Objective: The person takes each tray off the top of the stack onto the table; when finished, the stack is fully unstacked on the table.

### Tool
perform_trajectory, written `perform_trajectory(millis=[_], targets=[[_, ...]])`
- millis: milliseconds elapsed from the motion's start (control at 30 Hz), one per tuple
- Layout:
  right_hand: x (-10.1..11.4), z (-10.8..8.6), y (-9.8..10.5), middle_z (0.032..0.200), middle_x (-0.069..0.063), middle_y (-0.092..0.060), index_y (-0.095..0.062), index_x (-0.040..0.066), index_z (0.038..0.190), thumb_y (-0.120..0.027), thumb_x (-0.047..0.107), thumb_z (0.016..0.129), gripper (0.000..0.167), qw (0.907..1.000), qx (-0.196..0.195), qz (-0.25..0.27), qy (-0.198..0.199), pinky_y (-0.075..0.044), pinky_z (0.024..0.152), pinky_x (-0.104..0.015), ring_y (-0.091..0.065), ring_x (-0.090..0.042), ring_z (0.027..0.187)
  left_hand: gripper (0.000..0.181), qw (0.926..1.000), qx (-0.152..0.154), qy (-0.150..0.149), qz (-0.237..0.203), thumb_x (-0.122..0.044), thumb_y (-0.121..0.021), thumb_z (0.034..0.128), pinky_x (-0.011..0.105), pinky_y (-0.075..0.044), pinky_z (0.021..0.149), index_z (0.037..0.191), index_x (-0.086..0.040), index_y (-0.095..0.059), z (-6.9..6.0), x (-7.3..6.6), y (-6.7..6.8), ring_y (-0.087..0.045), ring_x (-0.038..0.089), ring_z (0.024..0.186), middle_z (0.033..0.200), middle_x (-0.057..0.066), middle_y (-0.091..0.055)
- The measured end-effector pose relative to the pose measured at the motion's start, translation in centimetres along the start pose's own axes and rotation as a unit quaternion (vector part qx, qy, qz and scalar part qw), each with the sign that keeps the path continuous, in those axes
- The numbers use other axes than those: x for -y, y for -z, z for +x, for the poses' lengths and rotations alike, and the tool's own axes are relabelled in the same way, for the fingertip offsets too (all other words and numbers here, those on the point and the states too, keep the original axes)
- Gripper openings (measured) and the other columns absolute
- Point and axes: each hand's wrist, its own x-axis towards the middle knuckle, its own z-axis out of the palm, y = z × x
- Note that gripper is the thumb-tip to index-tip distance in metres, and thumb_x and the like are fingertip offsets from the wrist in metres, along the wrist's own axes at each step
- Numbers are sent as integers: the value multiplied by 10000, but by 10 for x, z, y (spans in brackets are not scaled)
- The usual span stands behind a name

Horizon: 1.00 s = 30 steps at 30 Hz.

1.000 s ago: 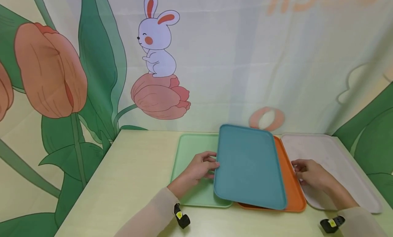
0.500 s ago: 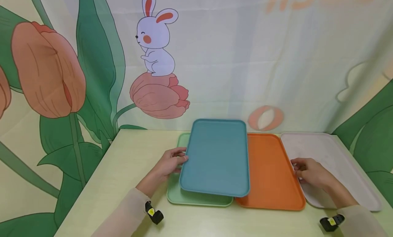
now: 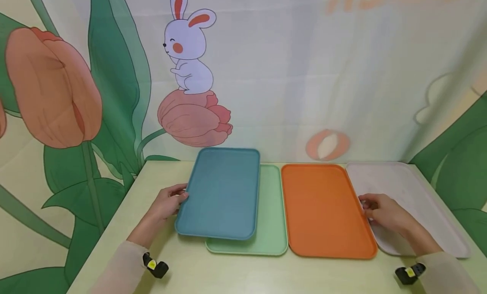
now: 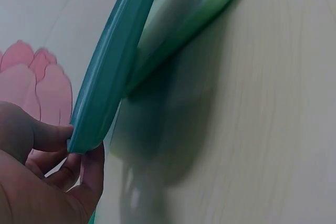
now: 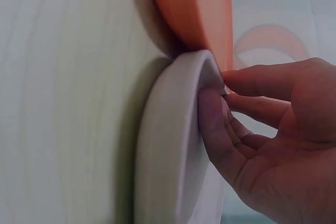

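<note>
My left hand (image 3: 167, 203) pinches the left edge of a blue tray (image 3: 220, 192), thumb on top and fingers below. In the left wrist view, the blue tray (image 4: 107, 72) is tilted and raised off the table. Partly under it lies a light green tray (image 3: 271, 213). To the right, an orange tray (image 3: 327, 209) lies flat beside a pale pinkish-white tray (image 3: 403, 188). My right hand (image 3: 388, 213) is where these two meet. In the right wrist view its thumb lies inside the rim of the pale tray (image 5: 163, 150), with fingertips at the orange edge, pinching the rim.
The trays lie on a light wood-grain table (image 3: 236, 275). Behind it hangs a printed cloth (image 3: 266, 74) with a rabbit and tulips, close to the trays' far edges. Each wrist wears a small black camera.
My left hand has carried the blue tray leftward, from over the orange tray to over the green one and past its left edge. The orange tray is now uncovered. My right hand has stayed put.
</note>
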Motion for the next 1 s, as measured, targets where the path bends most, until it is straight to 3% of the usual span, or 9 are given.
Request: perform_trajectory(millis=[333,600,767,1000], targets=[[-2,0,-2,1050,-173,-610,-472,-213,1409,-576,-67,966,478,10000,35,46,58,-615,710,-333,-595,-276,920,559,9994,-200,255,83,-223,-556,1114,365,-482,833,1622,-44,-410,-11,29,57,-599,243,1136,1266,92,-568],[3,-3,0,1057,-176,-609,-458,-214,1423,-575,-59,975,488,10000,7,28,37,-621,725,-329,-599,-283,926,584,9987,-230,281,348,-260,-509,1134,460,-495,944,1644,-24,-349,-17,36,93,-528,398,1304,1367,190,-548],[5,-3,0,1055,-187,-604,-458,-217,1421,-569,-68,973,485,10000,11,22,56,-623,719,-337,-597,-283,921,597,9982,-259,359,411,-265,-488,1139,523,-487,994,1646,0,-318,-21,44,109,-465,458,1368,1416,256,-499],[3,-3,0,1050,-190,-605,-455,-227,1414,-562,-73,975,477,9999,-8,48,110,-625,706,-343,-601,-287,917,597,9969,-372,442,542,-263,-480,1141,562,-471,1038,1645,8,-309,-22,55,119,-428,465,1383,1504,313,-418]])
